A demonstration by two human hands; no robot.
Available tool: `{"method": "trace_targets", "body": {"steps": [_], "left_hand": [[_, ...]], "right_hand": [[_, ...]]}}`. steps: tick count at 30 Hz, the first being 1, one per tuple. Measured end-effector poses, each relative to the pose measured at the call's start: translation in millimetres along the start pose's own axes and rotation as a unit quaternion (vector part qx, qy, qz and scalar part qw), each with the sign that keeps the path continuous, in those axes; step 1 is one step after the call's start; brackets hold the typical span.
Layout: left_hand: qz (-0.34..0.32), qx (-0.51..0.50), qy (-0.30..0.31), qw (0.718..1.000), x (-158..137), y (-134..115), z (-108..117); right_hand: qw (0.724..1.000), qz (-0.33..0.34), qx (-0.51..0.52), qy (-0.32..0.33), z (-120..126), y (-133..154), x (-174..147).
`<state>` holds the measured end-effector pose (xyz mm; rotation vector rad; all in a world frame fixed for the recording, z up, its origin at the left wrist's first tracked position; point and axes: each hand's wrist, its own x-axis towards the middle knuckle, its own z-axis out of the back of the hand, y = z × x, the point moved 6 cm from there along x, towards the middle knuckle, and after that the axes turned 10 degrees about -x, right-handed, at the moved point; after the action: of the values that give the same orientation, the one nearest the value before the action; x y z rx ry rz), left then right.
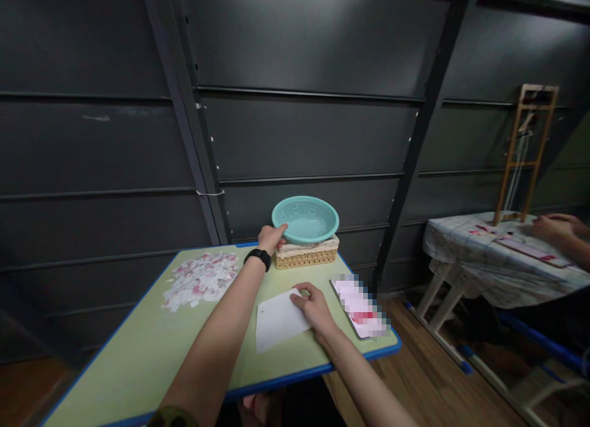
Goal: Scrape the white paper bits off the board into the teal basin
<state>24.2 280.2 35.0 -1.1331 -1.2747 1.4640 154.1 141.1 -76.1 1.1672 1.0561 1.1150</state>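
My left hand point(273, 236), with a black watch point(259, 258) on its wrist, grips the near left rim of a turquoise plastic colander point(306, 221). The colander rests on, or just above, a cloth-lined woven basket point(306, 259) at the back of the table. Closer to me, my right hand point(312, 307) pinches the upper right part of a white sheet of paper point(279, 322), thumb on top. A small dark dot shows near the sheet's upper left corner. The inside of the colander shows no contents that I can make out.
A heap of torn white and pink paper scraps point(200, 279) spreads over the left of the green table point(152, 347). A blurred-out flat device point(359, 307) lies at the right edge. Beyond a gap, another person's hands point(553, 227) are near a wooden frame point(525, 156) on a cloth-covered table point(442, 233).
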Motion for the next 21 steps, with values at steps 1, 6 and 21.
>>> {"method": "trace_targets", "body": {"steps": [1,6,21], "left_hand": [[0.013,-0.007,0.005,1.000,5,2,-2],[0.052,-0.078,0.011,0.996,18,8,-10],[0.033,-0.335,0.039,0.941,2,-34,1]], "right_hand": [[1.000,0.001,0.005,-0.003,0,0,0],[1.000,-0.013,0.020,0.007,-2,-3,0],[1.000,-0.012,0.022,0.018,-4,-4,2]]}}
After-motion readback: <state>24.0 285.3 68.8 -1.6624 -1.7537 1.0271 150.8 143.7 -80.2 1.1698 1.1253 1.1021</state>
